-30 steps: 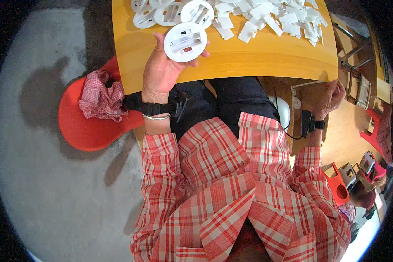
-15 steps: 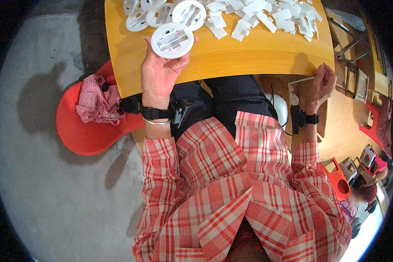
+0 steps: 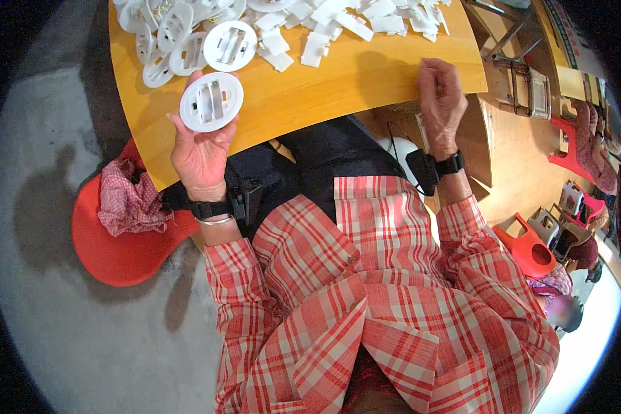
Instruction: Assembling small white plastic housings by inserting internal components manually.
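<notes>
My left hand [image 3: 201, 164] is closed around the rim of a round white plastic battery housing [image 3: 211, 102], held above the table's near edge. Its recessed slots with metal strips face up. Just beyond it lies a similar round white housing [image 3: 230, 46] at the edge of a pile of others. My right hand [image 3: 441, 103] is over the near right edge of the table, its fingers curled together. Whether something small is in them cannot be made out. Closest to it on the tabletop are flat white plastic pieces [image 3: 355, 27], lying in a loose heap.
The yellow wooden table [image 3: 310, 86] bends across the top of the view. At the left stands a red chair [image 3: 117, 255] with a pink checked cloth [image 3: 134, 200] on it. Stools [image 3: 531, 248] and a seated person are at the far right.
The view has shifted, showing more of the housing pile. My right hand has moved from the table's right corner leftward and up over its edge. The held housing has turned a little.
</notes>
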Motion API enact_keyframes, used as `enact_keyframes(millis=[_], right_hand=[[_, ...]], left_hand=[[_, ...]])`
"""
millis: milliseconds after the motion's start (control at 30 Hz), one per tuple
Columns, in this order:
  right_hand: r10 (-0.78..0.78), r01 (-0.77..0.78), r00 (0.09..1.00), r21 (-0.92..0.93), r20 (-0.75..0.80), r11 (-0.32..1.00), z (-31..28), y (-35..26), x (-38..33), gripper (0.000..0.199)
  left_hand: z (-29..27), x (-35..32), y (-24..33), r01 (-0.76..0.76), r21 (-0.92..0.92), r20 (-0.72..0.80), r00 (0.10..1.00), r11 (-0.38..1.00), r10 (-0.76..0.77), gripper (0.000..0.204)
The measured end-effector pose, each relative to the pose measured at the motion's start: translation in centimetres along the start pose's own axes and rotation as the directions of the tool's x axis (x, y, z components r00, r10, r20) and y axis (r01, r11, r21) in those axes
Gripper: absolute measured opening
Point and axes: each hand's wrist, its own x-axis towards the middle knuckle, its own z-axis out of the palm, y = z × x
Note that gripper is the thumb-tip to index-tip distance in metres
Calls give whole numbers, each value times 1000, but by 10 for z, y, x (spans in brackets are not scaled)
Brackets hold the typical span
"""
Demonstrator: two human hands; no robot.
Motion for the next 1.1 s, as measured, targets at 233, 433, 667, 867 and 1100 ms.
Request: enact_keyframes(millis=[233, 433, 667, 867, 1100], right_hand=[[-461, 516, 828, -112, 318, 849, 24, -26, 15, 17], [-290, 355, 896, -149, 337, 923, 49, -55, 8, 28], [-453, 503, 836, -101, 310, 858, 62, -49, 18, 30], [-603, 709, 681, -170, 415, 684, 55, -53, 31, 32], [-453, 508, 840, -139, 300, 850, 56, -51, 22, 30]], left_hand=[[-4, -4, -3, -52, 136, 1, 999, 989, 52, 64], [-1, -3, -8, -98, 311, -39, 993, 946, 116, 68], [-1, -4, -11, -123, 230, -54, 989, 965, 139, 64], [-2, -6, -11, -122, 224, -62, 988, 967, 139, 62], [-3, -4, -12, -126, 235, -70, 987, 964, 146, 60]])
